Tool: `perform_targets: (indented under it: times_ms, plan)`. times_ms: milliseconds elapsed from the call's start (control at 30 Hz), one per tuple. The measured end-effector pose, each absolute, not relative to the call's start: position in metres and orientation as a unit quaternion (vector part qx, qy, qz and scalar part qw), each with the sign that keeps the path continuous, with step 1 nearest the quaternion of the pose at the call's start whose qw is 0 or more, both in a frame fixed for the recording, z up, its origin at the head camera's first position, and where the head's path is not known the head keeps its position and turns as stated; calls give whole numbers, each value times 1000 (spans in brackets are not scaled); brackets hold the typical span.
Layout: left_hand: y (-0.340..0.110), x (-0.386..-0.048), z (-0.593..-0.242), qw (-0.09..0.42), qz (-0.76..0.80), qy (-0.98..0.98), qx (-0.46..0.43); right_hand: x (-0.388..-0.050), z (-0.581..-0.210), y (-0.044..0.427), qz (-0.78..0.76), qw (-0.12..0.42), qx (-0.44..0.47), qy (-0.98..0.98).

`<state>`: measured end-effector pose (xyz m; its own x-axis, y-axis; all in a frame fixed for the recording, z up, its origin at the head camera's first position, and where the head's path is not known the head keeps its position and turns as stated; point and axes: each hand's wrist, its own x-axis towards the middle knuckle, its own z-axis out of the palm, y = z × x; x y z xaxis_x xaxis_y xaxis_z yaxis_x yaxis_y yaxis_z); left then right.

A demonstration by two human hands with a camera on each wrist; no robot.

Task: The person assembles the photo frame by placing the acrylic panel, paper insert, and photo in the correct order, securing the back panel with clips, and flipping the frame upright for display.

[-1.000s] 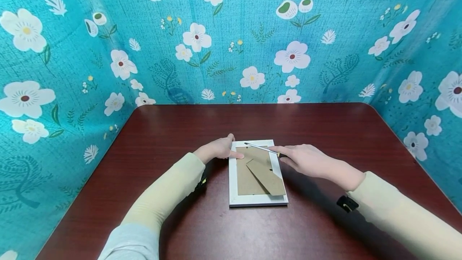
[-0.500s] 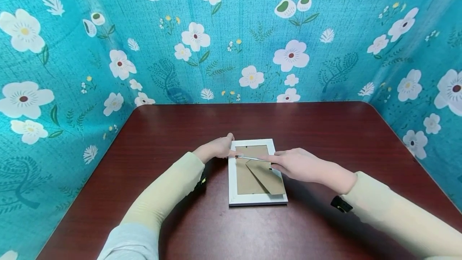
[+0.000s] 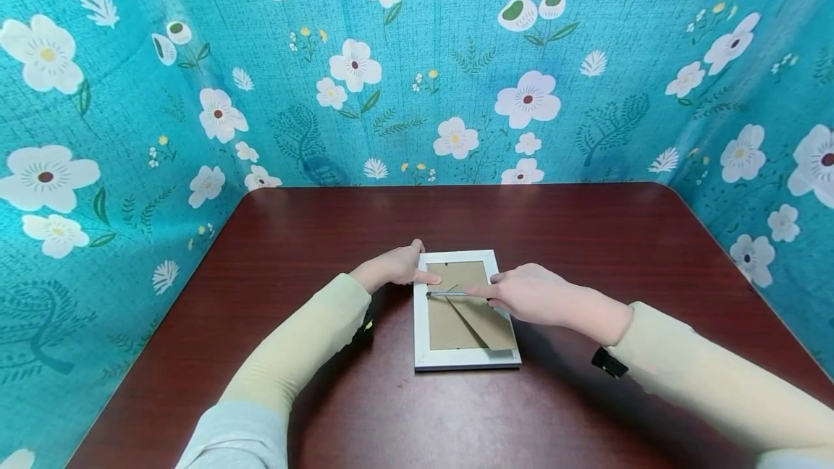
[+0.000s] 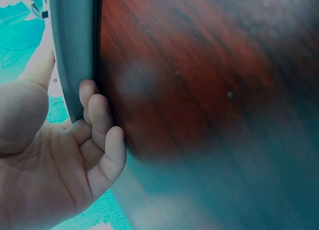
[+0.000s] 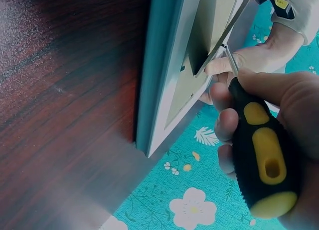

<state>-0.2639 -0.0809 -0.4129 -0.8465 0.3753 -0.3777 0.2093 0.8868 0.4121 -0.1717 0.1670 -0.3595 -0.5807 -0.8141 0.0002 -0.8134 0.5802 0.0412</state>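
Observation:
A white picture frame (image 3: 422, 339) lies face down on the table, its brown backing board (image 3: 444, 328) and slanting stand leg (image 3: 485, 324) upward. My left hand (image 3: 396, 266) holds its left side near the far corner, thumb over the border and onto the board. In the left wrist view, the other fingers (image 4: 102, 115) curl against the frame's side. My right hand (image 3: 531, 294) grips a black and yellow screwdriver (image 5: 266, 150), index finger stretched along the shaft. The screwdriver's tip is at the left inner edge of the border, just below my left thumb; whether it touches a tab there is unclear.
The dark red wooden table (image 3: 326, 382) extends around the frame on all sides. A turquoise flowered cloth (image 3: 404, 93) hangs behind the table and along both sides. Small dark tabs (image 5: 183, 68) show at the edge of the backing board.
My right hand has moved the screwdriver's tip from the frame's far edge to the left inner edge, then slightly nearer along it. The left hand and the frame have stayed put.

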Motion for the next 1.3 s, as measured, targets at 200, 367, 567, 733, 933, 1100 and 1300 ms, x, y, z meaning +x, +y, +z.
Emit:
perform_targets:
  times_ms: [200,367,567,733,933,1100,1300]
  plan:
    - [-81,-262,-414,229,183,943,155,-173,-357,164,-50,14,464,-884]
    - [-81,-262,-415,233,185,942,156,-175,-351,158,-55,-5,471,-881]
    - [-80,-263,-417,235,185,943,146,-177,-343,150,-69,-24,476,-876]
    - [-79,-263,-418,236,188,942,146,-176,-339,146,-68,-45,468,-880]
    - [-78,-263,-413,219,175,948,154,-178,-336,146,-53,-54,460,-884]
    - [-79,-263,-412,215,171,949,158,-181,-337,150,-6,-77,439,-895]
    - [-81,-262,-411,218,169,949,156,-183,-350,159,41,-95,430,-897]
